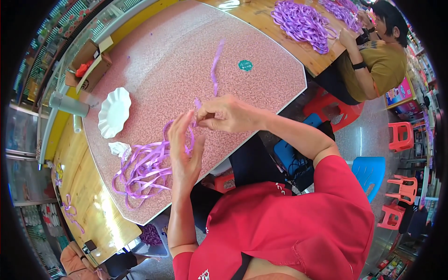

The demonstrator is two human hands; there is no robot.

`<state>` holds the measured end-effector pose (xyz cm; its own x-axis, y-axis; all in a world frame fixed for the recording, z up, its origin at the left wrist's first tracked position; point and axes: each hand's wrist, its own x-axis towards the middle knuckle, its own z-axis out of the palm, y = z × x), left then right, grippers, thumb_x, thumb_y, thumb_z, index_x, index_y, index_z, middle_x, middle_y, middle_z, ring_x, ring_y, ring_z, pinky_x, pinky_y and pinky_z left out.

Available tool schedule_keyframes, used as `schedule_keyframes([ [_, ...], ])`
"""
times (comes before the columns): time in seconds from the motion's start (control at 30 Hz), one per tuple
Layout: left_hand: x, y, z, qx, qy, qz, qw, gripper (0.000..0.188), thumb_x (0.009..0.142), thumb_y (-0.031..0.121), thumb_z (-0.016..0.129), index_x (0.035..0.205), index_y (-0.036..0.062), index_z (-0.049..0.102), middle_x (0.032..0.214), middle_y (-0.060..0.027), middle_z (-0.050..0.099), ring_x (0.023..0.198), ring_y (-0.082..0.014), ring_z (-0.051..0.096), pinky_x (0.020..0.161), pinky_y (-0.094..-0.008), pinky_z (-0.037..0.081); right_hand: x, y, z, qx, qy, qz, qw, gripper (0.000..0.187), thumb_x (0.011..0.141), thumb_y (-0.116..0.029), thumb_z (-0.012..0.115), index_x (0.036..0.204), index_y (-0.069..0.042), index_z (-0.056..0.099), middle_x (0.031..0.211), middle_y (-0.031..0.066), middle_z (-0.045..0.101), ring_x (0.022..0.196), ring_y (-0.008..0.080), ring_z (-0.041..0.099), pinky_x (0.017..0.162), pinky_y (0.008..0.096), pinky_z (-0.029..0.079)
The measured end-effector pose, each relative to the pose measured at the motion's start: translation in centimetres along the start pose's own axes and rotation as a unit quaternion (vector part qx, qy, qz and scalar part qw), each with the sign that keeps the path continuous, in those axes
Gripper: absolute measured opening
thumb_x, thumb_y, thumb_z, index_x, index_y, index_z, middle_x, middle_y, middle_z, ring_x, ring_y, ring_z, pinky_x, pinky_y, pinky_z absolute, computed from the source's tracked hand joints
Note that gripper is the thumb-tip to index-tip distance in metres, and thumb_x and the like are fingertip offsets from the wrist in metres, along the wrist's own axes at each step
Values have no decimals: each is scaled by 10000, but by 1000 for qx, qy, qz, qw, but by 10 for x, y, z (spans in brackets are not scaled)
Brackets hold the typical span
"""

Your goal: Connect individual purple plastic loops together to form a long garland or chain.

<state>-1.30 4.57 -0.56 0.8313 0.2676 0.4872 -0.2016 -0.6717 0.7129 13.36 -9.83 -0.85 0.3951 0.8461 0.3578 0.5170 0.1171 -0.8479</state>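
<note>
My right hand [231, 114] pinches a purple ribbon strip [215, 65] that rises away over the pink speckled table [168, 56]. My left hand [184, 149] is raised beside it, fingers spread and touching the same ribbon near the pinch. A loose heap of purple ribbon loops [142, 170] lies on the table just left of my left hand, trailing up toward both hands.
A white scalloped plate [114, 112], crumpled tissue [120, 148], a grey cup [70, 104] and an open cardboard box [91, 63] sit at the left. Another person [373, 56] works a purple ribbon pile [303, 23] on a wooden table. Red and blue plastic stools [371, 170] stand at right.
</note>
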Motion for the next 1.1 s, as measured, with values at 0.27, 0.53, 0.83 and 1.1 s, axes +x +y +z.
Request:
schedule_keyframes([
  [0.27, -4, -12, -8, -188, -28, -123, 974, 168, 922, 110, 671, 1052, 7, 697, 882, -35, 640, 847, -131, 569, 803, -266, 440, -25, -9, -46, -12, 74, -5, 997, 81, 901, -65, 662, 960, -12, 677, 827, 26, 662, 716, 88, 610, 620, 239, 468],
  [0.53, -14, -28, -60, -135, -36, -182, 973, 203, 933, 151, 676, 1079, 13, 697, 965, -25, 674, 879, -94, 581, 811, -247, 457, -32, -8, -127, -92, 238, 73, 964, 145, 942, -130, 629, 1015, -18, 684, 763, -29, 607, 645, 43, 537, 587, 200, 431],
  [0.83, -37, -51, -100, -150, -14, -246, 958, 147, 926, 127, 676, 1025, 21, 700, 851, 16, 641, 797, -58, 561, 716, -219, 447, -31, 41, -193, -116, 328, 124, 929, 201, 948, -176, 641, 1075, -28, 693, 778, -50, 598, 681, 36, 526, 631, 192, 421],
  [1.1, -15, -28, -70, -149, -66, -234, 958, 175, 928, 181, 683, 967, 10, 673, 830, 12, 632, 784, -61, 554, 703, -226, 447, 4, 16, -62, -336, 149, -81, 926, 486, 842, -87, 712, 1309, -55, 583, 1322, 150, 585, 1291, 294, 503, 1093, 395, 386],
])
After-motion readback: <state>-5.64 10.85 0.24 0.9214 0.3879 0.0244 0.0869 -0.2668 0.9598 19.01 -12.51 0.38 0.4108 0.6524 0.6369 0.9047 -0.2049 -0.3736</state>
